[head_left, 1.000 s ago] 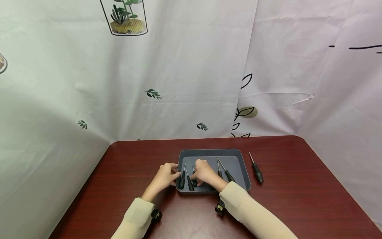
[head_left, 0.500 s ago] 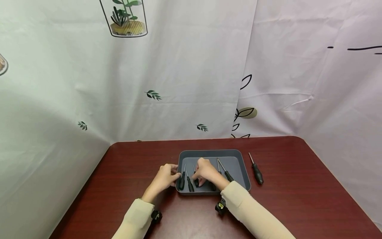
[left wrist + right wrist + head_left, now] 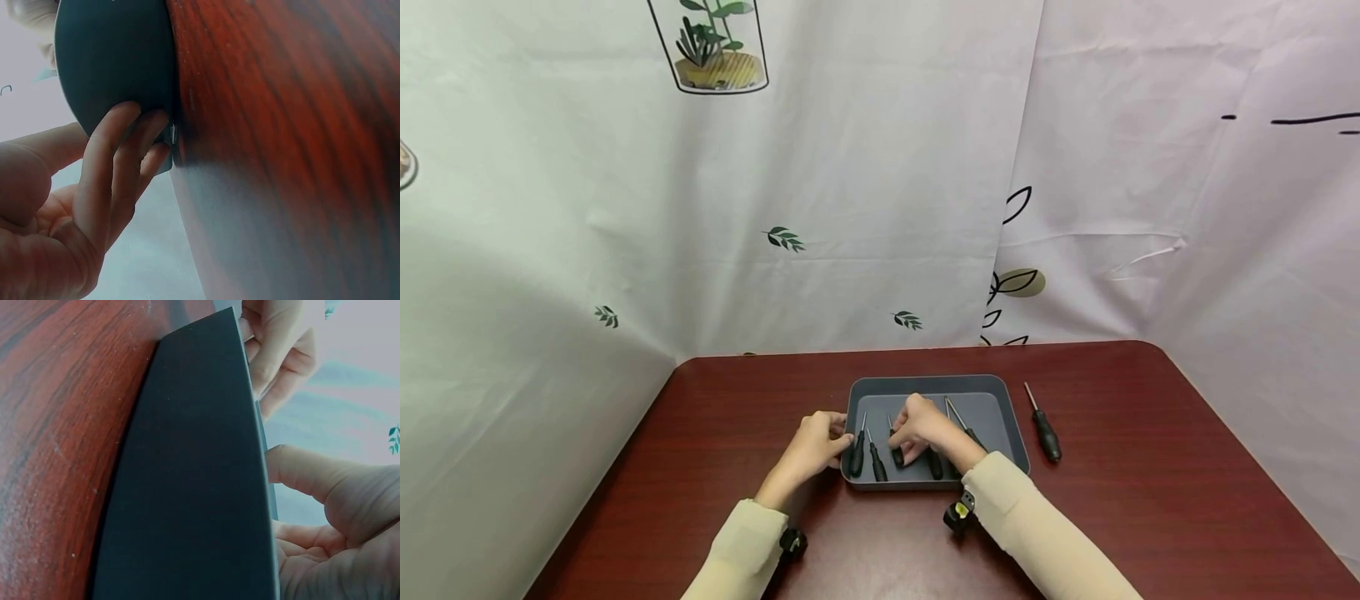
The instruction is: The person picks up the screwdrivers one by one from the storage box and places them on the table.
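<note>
A grey rectangular tray [image 3: 925, 386] holds several black-handled screwdrivers. My left hand [image 3: 811, 442] grips its left wall, thumb over the rim and fingers [image 3: 103, 169] flat against the outside. Inside the tray, my right hand [image 3: 925, 429] pinches a screwdriver [image 3: 897, 457] by its black handle, the shaft pointing away from me. To the left of it lie a thicker screwdriver [image 3: 857, 457] and a slimmer screwdriver [image 3: 878, 467], side by side. Another black handle [image 3: 935, 465] shows below my right wrist. Over to the right, my forearm partly covers a slanting screwdriver [image 3: 973, 437]. In the right wrist view the tray wall hides the fingertips.
A larger screwdriver [image 3: 1047, 435] lies on the red-brown wooden table [image 3: 1120, 500], just right of the tray. Behind the table hangs a pale printed cloth [image 3: 865, 167]. A small black device [image 3: 958, 512] is strapped under my right wrist, another device [image 3: 793, 543] under the left.
My right hand has shifted slightly right within the tray, and the pinched screwdriver has moved right with it, away from the two at the left. My left hand has stayed at the tray wall.
</note>
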Tool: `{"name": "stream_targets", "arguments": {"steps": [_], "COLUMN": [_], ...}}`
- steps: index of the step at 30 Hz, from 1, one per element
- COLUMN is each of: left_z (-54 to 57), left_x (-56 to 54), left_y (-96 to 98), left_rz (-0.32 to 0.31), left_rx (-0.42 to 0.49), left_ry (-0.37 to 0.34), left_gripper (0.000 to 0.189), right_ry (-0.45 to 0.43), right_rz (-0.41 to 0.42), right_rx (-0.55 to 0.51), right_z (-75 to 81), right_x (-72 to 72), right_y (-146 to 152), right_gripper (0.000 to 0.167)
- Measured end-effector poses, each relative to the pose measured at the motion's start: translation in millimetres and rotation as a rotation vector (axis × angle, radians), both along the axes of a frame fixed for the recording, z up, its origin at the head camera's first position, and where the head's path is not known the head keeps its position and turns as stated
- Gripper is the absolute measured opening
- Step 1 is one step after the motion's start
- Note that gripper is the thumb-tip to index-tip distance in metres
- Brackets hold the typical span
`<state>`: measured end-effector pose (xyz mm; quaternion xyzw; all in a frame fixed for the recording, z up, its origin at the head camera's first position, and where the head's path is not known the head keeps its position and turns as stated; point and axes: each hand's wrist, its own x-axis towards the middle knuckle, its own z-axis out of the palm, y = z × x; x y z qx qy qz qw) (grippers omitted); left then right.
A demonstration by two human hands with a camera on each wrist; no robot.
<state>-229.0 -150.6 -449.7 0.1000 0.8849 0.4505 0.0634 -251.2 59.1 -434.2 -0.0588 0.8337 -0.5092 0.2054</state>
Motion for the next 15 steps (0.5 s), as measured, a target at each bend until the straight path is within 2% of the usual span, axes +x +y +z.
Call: {"name": "stream_targets", "arguments": {"steps": [15], "left_z": [-0.6], "left_x": [-1.0], "left_y": [1.7], "left_rz": [0.009], "left_rx": [0.006], "left_ry": [-0.005], "left_gripper": [0.041], "right_ry": [-0.075], "right_rz": [-0.033], "right_rx": [-0.117], "right_z": [1.9], "right_x": [-3.4], "right_y": [11], "right_gripper": [0.022]}}
